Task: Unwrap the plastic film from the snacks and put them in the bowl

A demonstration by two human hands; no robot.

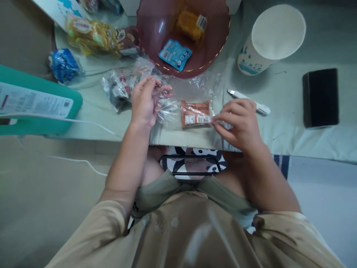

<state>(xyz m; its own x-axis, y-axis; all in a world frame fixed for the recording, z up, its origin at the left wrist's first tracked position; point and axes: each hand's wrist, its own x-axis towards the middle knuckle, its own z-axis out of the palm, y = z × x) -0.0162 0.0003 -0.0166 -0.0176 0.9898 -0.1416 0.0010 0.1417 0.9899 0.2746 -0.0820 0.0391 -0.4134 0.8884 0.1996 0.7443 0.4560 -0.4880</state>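
Two hands | crinkly clear bag [192, 87] pinched by left hand [145, 102] | flat orange packet [195, 114] pinched by right hand [240, 124]

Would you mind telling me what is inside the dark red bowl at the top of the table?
The bowl holds a blue snack packet lying flat and an orange wrapped snack nearer its far wall. Whatever may lie beneath those two packets is covered.
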